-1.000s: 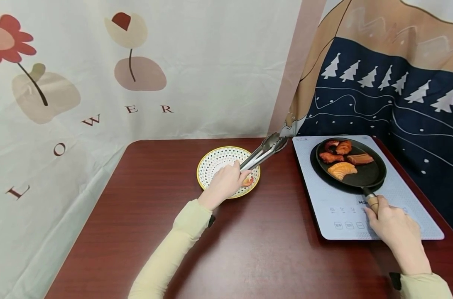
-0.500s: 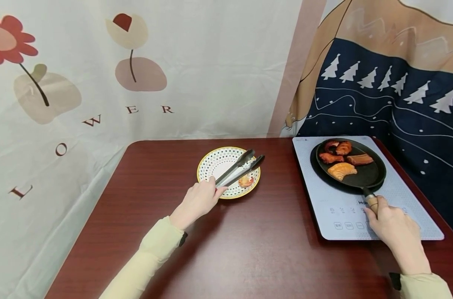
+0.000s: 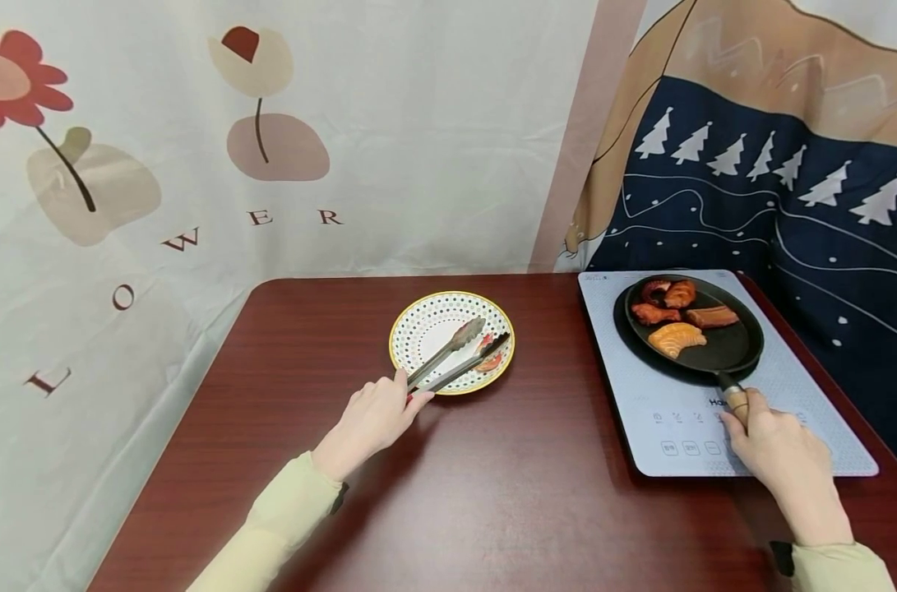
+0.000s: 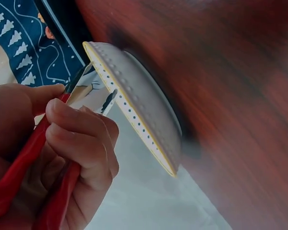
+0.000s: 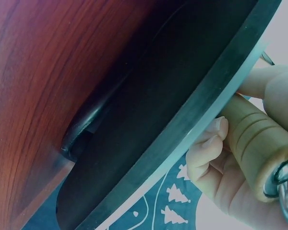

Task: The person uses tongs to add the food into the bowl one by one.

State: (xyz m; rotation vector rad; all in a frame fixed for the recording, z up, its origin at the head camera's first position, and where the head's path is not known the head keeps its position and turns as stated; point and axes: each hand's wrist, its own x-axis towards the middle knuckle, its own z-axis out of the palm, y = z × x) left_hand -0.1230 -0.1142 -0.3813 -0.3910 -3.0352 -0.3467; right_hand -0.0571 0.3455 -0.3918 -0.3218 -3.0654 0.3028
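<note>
My left hand [image 3: 370, 418] holds metal tongs [image 3: 460, 370], its fingers curled around the red handles [image 4: 26, 155] in the left wrist view. The tongs' two arms are spread apart over a round dotted plate [image 3: 395, 341] with a yellow rim. Between and beside their tips lies a small orange-red piece of food [image 3: 490, 363], partly covered by one arm. At the right, my right hand [image 3: 784, 448] grips the wooden handle [image 5: 259, 141] of a black frying pan [image 3: 737, 341]. Several browned food pieces, among them an orange fillet-like slice [image 3: 676, 338] and a drumstick [image 3: 654, 313], lie in the pan.
The pan sits on a flat white induction cooktop [image 3: 644, 448] at the table's right side. A dark red wooden table [image 3: 537, 510] spans the front. Behind it hang a white printed curtain [image 3: 426, 164] and a navy cloth with white trees [image 3: 714, 205].
My left hand has drawn back leftward and down with the tongs, bringing their tips from beyond the plate to over it, arms now wider apart. The right hand and pan stay put.
</note>
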